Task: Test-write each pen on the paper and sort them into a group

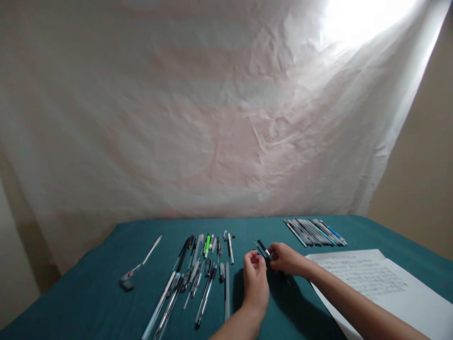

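Observation:
Side by side over the middle of the table are my two hands. My right hand point(286, 259) has its thumb and fingers closed round a dark pen point(263, 246) with a pale band, its tip pointing away to the left. Just left of it, my left hand point(255, 281) is curled with thumb and fingers together; whether anything is in them is hidden. A thin dark stick like a refill point(257, 245) shows between the hands, and I cannot tell which one holds it. Left of my hands lie loose pens and pen parts point(205, 293), among them a bright green pen point(207, 246).
A neat row of pens or refills point(314, 232) lies at the back right. Sheets of paper with handwriting point(357, 274) cover the right front. A dark block-like item with a thin pale strip point(126, 282) lies at far left on the green cloth point(88, 302).

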